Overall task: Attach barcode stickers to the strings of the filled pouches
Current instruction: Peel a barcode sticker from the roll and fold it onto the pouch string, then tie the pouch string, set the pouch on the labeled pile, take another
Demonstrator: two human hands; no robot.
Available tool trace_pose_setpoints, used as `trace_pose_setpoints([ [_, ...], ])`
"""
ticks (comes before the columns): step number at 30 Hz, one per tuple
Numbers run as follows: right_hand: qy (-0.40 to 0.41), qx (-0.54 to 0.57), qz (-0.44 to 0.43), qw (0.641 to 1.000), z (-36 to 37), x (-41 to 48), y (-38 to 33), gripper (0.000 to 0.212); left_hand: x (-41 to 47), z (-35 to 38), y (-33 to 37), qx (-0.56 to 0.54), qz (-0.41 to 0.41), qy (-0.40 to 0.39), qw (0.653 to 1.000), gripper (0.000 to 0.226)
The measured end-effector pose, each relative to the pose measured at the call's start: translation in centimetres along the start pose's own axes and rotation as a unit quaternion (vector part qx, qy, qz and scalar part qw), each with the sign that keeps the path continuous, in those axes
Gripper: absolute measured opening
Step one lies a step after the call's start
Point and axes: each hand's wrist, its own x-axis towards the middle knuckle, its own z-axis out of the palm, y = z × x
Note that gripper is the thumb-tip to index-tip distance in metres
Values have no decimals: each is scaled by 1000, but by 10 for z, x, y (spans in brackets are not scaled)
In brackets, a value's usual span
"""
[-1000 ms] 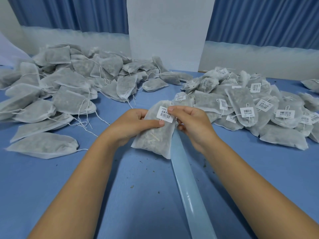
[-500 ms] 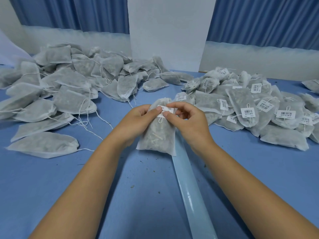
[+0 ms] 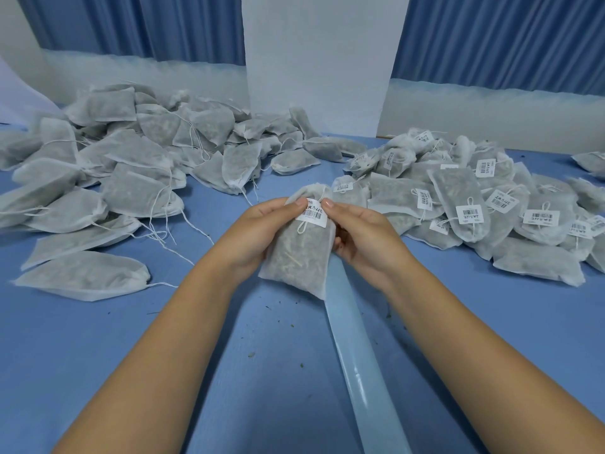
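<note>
I hold one filled mesh pouch (image 3: 299, 257) upright above the middle of the blue table. My left hand (image 3: 258, 231) grips its left side, thumb on the top edge of the white barcode sticker (image 3: 312, 213). My right hand (image 3: 363, 237) holds the right side, thumb tip on the sticker's upper right corner. The sticker lies flat over the pouch's string, whose loop shows just below it. A pile of unlabelled pouches (image 3: 124, 178) with loose strings lies to the left. A pile of stickered pouches (image 3: 468, 204) lies to the right.
A pale blue strip of sticker backing (image 3: 360, 365) runs from under the held pouch toward me. A white pillar (image 3: 320, 67) and blue curtains stand behind the table (image 3: 98, 348). Small herb crumbs dot the table near my arms.
The sticker, held folded at the pouch's neck half a second ago, now lies flat and facing me. Both thumbs have moved to its top edge. The pouch sits slightly higher.
</note>
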Motion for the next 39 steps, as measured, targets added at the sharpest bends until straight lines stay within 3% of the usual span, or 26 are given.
trace_pose_setpoints([
  [8, 11, -59, -59, 996, 0, 0, 1, 10, 2, 2, -1, -26, 1, 46, 999, 19],
  [11, 45, -130, -83, 987, 1, -1, 1, 14, 6, 5, -4, -22, 3, 112, 993, 19],
  [16, -45, -267, -112, 956, 4, -9, 3, 33, 12, 4, -5, -36, 0, 217, 976, 24],
  [21, -2, -226, -154, 962, 5, -7, 1, 19, 16, -4, -10, 56, -9, 245, 968, 35],
  [24, 20, -183, -136, 973, -1, -4, -3, 12, 19, -10, -10, 74, -45, 254, 963, 43],
  [27, 37, -156, -117, 980, -5, -2, -6, 8, 23, -22, -13, 137, -59, 281, 948, 29],
  [30, 93, -32, -187, 977, -6, 2, -8, 25, 21, -37, -18, 344, -21, 299, 890, 8],
  [32, 91, 27, -207, 974, -7, 3, -9, 37, 16, -45, -18, 457, -28, 328, 826, 20],
  [36, 70, 1, -148, 987, -5, 2, -4, 37, 11, -56, -15, 590, -121, 324, 730, 37],
  [39, 64, -47, -128, 989, -3, 1, 0, 26, 8, -55, -13, 629, -183, 308, 690, 42],
])
